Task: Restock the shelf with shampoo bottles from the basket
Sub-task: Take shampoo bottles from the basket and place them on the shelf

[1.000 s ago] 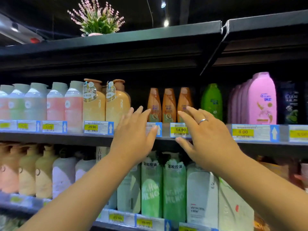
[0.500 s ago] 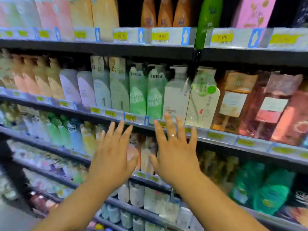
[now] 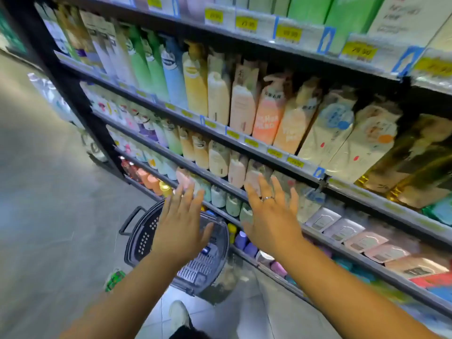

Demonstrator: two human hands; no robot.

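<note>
A dark plastic basket [image 3: 144,237] stands on the floor in front of the shelving, its handle folded down at the left. My left hand [image 3: 182,227] hovers over the basket with fingers spread, holding nothing. My right hand [image 3: 271,217], a ring on one finger, is spread flat beside it, in front of the lower shelves, also holding nothing. My left arm hides most of the basket's inside; a small blue-and-white item [image 3: 206,249] shows through under the hand. The shelf [image 3: 244,143] is packed with shampoo bottles and refill pouches.
Several shelf levels with yellow price tags run from upper left to lower right. A black upright post [image 3: 80,104] ends the shelving at the left. Grey floor lies to the left. My shoe [image 3: 179,315] is below the basket. A small green item [image 3: 115,280] lies on the floor.
My view has swung down from the upper shelves to the lower shelves and floor. Both hands have come down with it, still spread and holding nothing, and the basket has come into view.
</note>
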